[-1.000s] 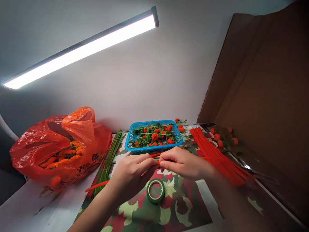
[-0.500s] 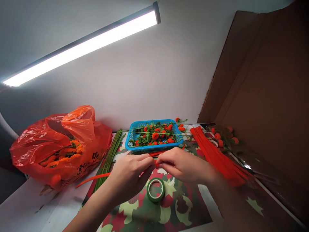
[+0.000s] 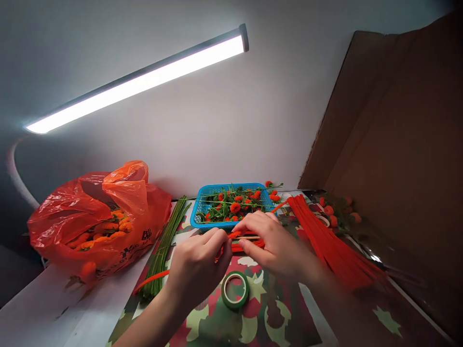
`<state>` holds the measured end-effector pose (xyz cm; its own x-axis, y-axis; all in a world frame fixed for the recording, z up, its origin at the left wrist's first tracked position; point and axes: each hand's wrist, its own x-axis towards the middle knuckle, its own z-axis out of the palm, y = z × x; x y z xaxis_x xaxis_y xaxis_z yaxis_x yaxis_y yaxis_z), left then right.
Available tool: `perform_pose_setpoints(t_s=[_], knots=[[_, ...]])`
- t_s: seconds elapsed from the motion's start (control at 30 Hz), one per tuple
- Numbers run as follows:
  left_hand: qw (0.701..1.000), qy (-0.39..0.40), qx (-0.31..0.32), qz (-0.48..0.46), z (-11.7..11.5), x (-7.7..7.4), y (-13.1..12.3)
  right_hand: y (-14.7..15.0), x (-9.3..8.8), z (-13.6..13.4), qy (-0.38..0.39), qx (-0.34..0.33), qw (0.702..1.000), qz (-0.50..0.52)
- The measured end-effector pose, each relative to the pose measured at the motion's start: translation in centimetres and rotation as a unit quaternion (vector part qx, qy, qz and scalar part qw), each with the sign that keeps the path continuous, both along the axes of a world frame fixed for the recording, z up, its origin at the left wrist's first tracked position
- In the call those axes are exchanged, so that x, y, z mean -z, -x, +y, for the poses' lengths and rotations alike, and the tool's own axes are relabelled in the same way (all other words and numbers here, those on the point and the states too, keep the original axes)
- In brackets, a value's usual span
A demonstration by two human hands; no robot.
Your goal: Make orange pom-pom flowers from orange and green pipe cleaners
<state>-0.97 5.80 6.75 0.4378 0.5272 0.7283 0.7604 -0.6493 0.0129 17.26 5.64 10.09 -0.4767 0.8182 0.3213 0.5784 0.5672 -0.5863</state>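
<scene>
My left hand (image 3: 202,255) is closed in a pinch on an orange pipe cleaner (image 3: 151,281), whose long tail sticks out to the left beyond the wrist. My right hand (image 3: 271,243) curls its fingers over the other part of that pipe cleaner, just right of the left fingertips; its thumb stands a little apart from the index finger. An orange strand also shows behind the right hand, reaching up to the right. Below the hands lies a roll of green tape (image 3: 235,290). Red pipe cleaners (image 3: 237,247) and a thin stick lie behind the fingers.
A blue basket (image 3: 197,224) of orange flowers with green stems stands behind the hands. Green stems (image 3: 164,246) and a red plastic bag (image 3: 90,217) are at left. At right lie a red pipe cleaner bundle (image 3: 325,241), more flowers (image 3: 331,212) and a cardboard panel (image 3: 390,120). A lamp (image 3: 144,79) hangs above.
My right hand has moved slightly up and right, its thumb and index finger spreading from a tight pinch. My left hand keeps its pinch. The view has shifted slightly.
</scene>
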Motion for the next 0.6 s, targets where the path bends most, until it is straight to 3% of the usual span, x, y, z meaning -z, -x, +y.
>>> perform_pose_setpoints(t_s=[0.37,0.6], knots=[[0.999,-0.005,-0.022,-0.028,-0.6,0.4,-0.6,1.0,1.1,0.4,0.044,0.014,0.997,0.068],[0.999,-0.002,-0.022,-0.024,-0.6,0.4,-0.7,1.5,1.5,0.4,0.018,0.029,0.997,0.067]])
